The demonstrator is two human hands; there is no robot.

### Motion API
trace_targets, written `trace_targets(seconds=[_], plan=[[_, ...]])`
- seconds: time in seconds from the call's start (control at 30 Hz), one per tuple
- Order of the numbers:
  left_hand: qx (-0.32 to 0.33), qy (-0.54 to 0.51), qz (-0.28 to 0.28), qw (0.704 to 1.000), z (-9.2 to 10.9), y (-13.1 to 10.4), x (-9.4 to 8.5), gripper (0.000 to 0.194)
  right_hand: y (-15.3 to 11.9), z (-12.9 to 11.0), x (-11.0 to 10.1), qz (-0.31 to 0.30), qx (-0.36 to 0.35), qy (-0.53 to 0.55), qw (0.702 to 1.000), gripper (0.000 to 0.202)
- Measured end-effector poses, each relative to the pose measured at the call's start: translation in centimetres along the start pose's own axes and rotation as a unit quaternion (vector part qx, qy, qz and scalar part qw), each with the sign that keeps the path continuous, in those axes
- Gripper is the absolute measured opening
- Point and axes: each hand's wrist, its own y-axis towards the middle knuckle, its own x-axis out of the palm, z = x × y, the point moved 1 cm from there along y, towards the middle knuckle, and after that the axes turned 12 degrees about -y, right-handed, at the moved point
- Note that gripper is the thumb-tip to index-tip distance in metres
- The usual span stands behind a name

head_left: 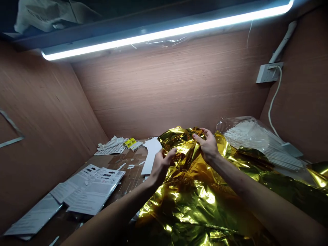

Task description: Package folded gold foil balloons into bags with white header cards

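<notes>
A large sheet of shiny gold foil [205, 201] spreads crumpled over the right half of the table and toward me. Its far end is lifted and bunched between my two hands. My right hand [208, 145] pinches the foil's upper edge between thumb and fingers. On the nearer left side of the bunch, my left hand [164, 162] is closed on the foil, its thumb pointing right and its fingertips partly hidden. White card [150, 160] lies just behind my left hand.
Printed sheets in clear sleeves [97, 191] lie at left. Farther back are a yellow-and-white packet [132, 144] and a label sheet [111, 148]. A clear bag of white sticks [253, 136] sits at right, beside a white cable [271, 112]. A lit tube [169, 32] crosses above.
</notes>
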Motion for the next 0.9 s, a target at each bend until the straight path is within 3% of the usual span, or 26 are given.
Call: trace_targets(seconds=[0.13,0.2,0.27,0.4,0.47,0.6,0.73,0.9], plan=[[0.210,0.138,-0.104,0.962,0.7,-0.4,-0.6,0.125,0.5,0.4,-0.3,0.040,-0.019,-0.012,0.999,0.069],[0.277,0.212,-0.128,0.928,0.9,-0.5,-0.6,0.145,0.7,0.5,-0.5,0.063,-0.023,-0.017,0.998,0.070],[0.295,0.286,-0.115,0.904,0.9,-0.4,-0.5,0.135,0.8,0.6,-0.6,0.080,-0.026,-0.023,0.996,0.070],[0.294,0.331,-0.061,0.895,1.3,-0.1,-0.1,0.059,0.3,0.6,-0.4,0.089,-0.045,-0.035,0.994,0.065],[0.306,0.313,-0.047,0.898,1.6,0.2,-0.2,0.035,-0.1,0.5,-0.2,0.086,-0.056,-0.041,0.994,0.064],[0.290,0.254,-0.002,0.923,2.2,1.3,-0.8,0.028,-1.0,0.7,0.3,0.059,-0.062,-0.044,0.995,0.066],[0.232,0.089,0.036,0.968,2.1,3.1,-1.7,0.018,-2.0,0.9,0.8,0.011,-0.055,-0.044,0.997,0.068],[0.184,-0.063,0.098,0.976,1.6,4.1,-1.4,0.040,-3.0,1.1,1.2,-0.012,-0.058,-0.065,0.996,0.064]])
